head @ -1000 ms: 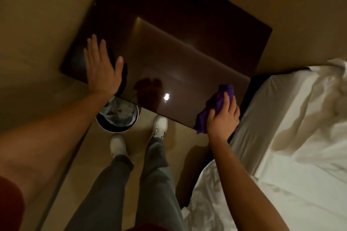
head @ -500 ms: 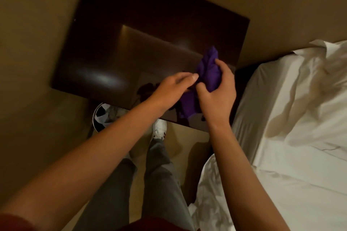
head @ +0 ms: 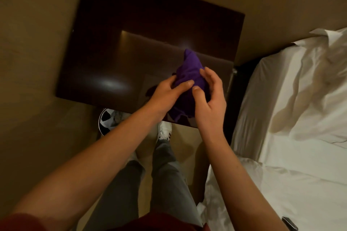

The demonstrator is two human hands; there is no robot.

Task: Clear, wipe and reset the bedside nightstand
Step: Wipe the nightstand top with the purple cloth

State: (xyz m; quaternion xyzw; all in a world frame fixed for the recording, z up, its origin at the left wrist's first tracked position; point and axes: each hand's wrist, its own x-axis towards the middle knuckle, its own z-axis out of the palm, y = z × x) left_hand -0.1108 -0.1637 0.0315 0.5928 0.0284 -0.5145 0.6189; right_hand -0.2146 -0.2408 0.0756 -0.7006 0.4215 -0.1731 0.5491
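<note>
Both hands meet over the near right part of the dark, glossy worktop [head: 116,58], bunching a purple cloth [head: 189,73] between them — the left hand [head: 167,95] pinches its side, the right hand [head: 210,99] cups it from the bed side. A lined waste bin [head: 108,120] sits on the floor under the near edge, and the white bed [head: 293,118] lies to the right.

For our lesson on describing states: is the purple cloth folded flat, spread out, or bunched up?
Bunched up. The purple cloth rises in a crumpled peak between the left hand and right hand, above the nightstand.
</note>
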